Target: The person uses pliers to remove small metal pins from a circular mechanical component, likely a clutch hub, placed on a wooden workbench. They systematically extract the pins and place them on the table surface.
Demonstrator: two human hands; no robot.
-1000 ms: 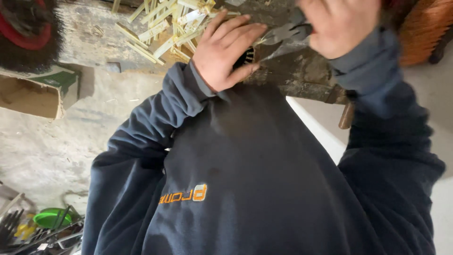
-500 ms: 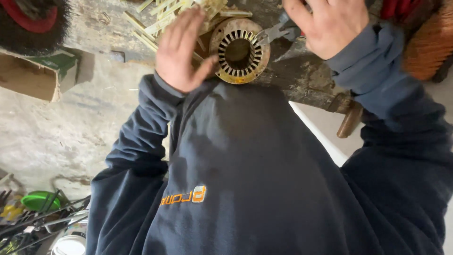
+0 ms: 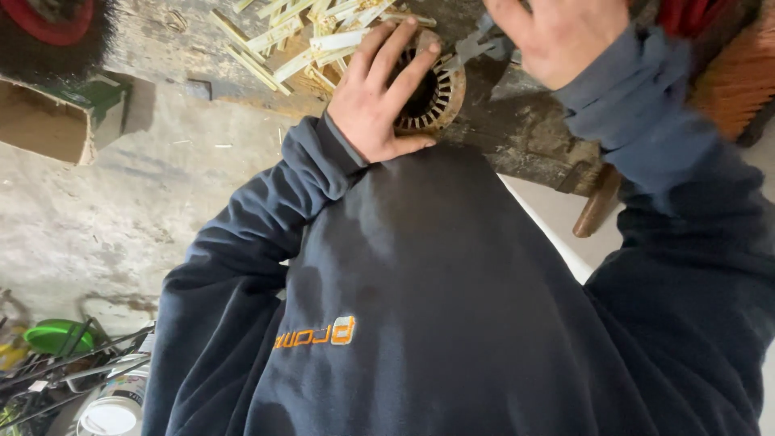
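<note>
A round slotted metal stator ring (image 3: pixel 442 95) lies on a worn, dirty workbench (image 3: pixel 525 129) at the top of the view. My left hand (image 3: pixel 378 90) rests flat over the ring's left half, fingers spread across its opening. My right hand (image 3: pixel 557 32) is blurred at the top edge and grips grey pliers (image 3: pixel 476 48), whose jaws point at the ring's upper rim. A heap of pale yellow strips (image 3: pixel 299 40) lies just left of the ring. My dark blue sweatshirt fills the lower view.
A cardboard box (image 3: pixel 40 121) and a red and black wheel (image 3: pixel 48 24) sit at the upper left. A wooden handle (image 3: pixel 597 202) hangs off the bench edge; an orange brush (image 3: pixel 735 81) is at right. A green bowl (image 3: pixel 52 335) and white can (image 3: pixel 113 412) stand on the floor.
Half a second ago my left hand was off to the side with the ring exposed; it has come back over the ring. My right hand with the pliers has shifted slightly upward.
</note>
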